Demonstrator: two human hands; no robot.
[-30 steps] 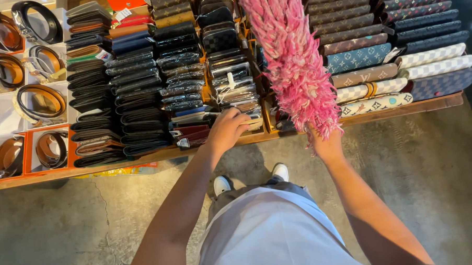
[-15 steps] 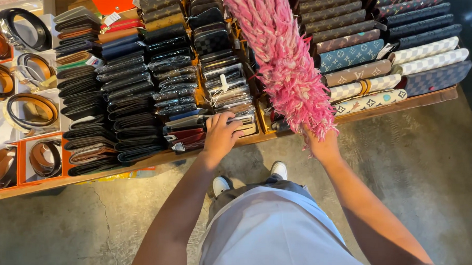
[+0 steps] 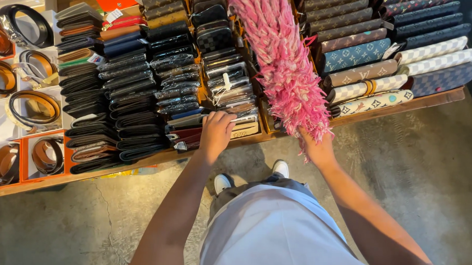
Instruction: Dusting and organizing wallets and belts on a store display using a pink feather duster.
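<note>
Wooden display table [image 3: 394, 107] | pink duster [image 3: 283, 61] points away, right hand [image 3: 316, 148] grip clamped | left hand [image 3: 216, 132] grip closed on wallets [image 3: 232, 103]

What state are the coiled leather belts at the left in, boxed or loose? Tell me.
Boxed. Each coiled leather belt lies rolled inside its own open box, lids off, left of the stacked wallets.

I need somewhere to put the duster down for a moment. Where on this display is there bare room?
Hardly any. The wooden display table is packed: rows of dark leather wallets, patterned long wallets, boxed coiled belts. The left hand rests on the front wallets; the right hand holds the fluffy pink duster. Only the concrete floor is bare.
</note>
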